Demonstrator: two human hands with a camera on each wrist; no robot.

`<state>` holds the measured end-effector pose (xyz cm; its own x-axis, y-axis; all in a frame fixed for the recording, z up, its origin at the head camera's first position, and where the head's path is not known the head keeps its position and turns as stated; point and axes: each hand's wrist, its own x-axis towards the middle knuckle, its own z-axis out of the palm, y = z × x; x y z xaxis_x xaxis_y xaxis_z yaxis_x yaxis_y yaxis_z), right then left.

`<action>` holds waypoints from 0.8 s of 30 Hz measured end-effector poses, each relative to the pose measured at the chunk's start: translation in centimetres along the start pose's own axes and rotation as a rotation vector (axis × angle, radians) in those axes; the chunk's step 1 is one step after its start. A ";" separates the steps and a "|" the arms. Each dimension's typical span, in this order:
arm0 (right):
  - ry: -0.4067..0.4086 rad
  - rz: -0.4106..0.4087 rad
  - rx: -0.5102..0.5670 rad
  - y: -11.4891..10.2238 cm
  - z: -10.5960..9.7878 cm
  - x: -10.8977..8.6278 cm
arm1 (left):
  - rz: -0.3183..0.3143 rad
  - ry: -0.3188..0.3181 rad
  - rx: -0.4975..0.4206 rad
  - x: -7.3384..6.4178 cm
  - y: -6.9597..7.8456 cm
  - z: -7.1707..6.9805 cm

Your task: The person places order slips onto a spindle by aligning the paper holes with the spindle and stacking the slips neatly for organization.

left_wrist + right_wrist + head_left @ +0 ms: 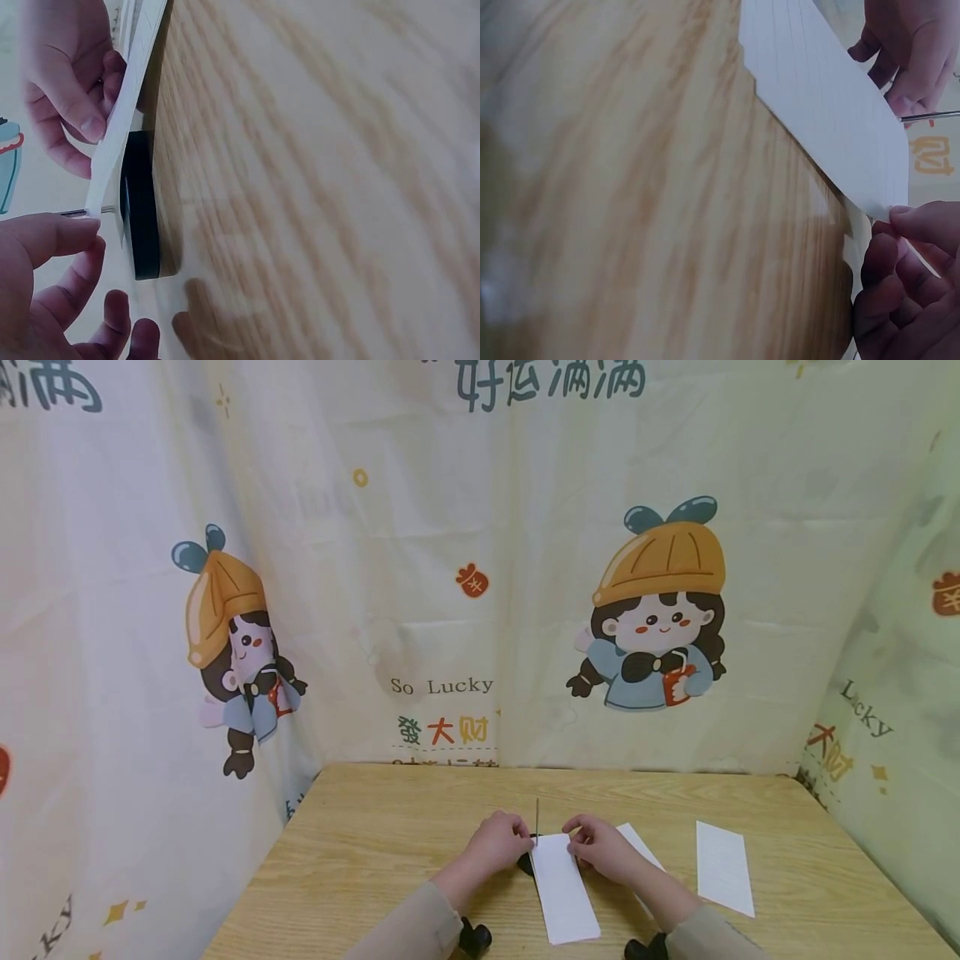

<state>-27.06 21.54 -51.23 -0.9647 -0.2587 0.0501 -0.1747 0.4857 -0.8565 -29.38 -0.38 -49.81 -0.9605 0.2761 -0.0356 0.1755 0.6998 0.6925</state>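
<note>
A white paper slip (566, 893) with faint lines slants toward me over a bill spike. The spike's thin metal rod (537, 818) stands upright at the slip's far left corner, showing on both sides of the paper in the left wrist view. Its round black base (142, 210) lies on the table, partly covered by the paper. My left hand (498, 842) pinches the far left corner beside the rod between thumb and forefinger, other fingers loosely bent. With thumb and fingers, my right hand (603, 850) pinches the far right corner. The slip's edge looks stepped in the right wrist view.
Another white slip (637, 843) lies partly under my right forearm. Farther right on the wooden table (360, 860) is one more white slip (724, 868). Printed curtains (420, 610) stand behind the table and along both sides.
</note>
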 end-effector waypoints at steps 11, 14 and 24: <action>-0.003 0.015 -0.110 -0.6 0.2 -0.3 | 0.046 0.034 0.197 -0.3 0.3 0.2; 0.005 0.023 -0.139 -0.7 0.3 -0.3 | 0.052 0.042 0.217 -0.4 0.5 0.2; 0.018 0.064 -0.200 -1.1 0.3 -0.3 | 0.049 0.024 0.185 -0.2 0.0 0.3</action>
<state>-26.51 20.82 -50.47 -0.9782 -0.2076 0.0101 -0.1471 0.6568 -0.7396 -29.09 -0.27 -50.01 -0.9543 0.2984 0.0135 0.2567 0.7959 0.5484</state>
